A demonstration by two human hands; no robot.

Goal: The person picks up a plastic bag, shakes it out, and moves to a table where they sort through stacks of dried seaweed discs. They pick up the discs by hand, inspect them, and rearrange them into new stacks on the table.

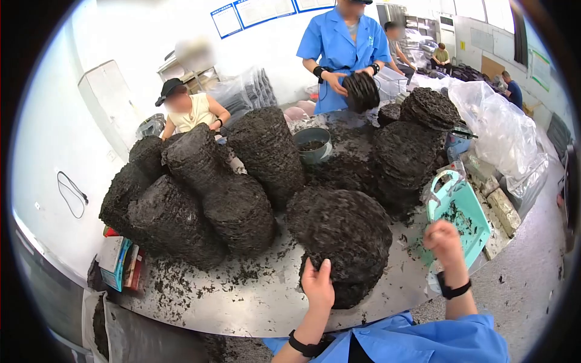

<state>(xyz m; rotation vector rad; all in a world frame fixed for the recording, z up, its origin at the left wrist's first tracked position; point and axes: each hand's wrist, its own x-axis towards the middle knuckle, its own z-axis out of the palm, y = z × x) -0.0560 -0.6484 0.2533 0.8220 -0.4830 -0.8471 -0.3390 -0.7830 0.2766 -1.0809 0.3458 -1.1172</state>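
A stack of round, black dried seaweed cakes (345, 242) leans near the table's front edge. My left hand (318, 283) grips its near left edge, thumb on top and fingers partly hidden. My right hand (443, 242) is raised to the right of the stack, in front of the mint-green plastic basket (475, 227). Its fingers are curled together and slightly blurred. Whatever they may hold is too small to make out. Dark flakes lie in the basket.
Tall seaweed stacks (239, 215) crowd the table's left, and another stack (405, 157) stands at right. A grey-green bowl (313, 145) sits between them. Across the table, a co-worker in blue (345, 54) holds a dark bundle. Flakes litter the metal tabletop (242, 305).
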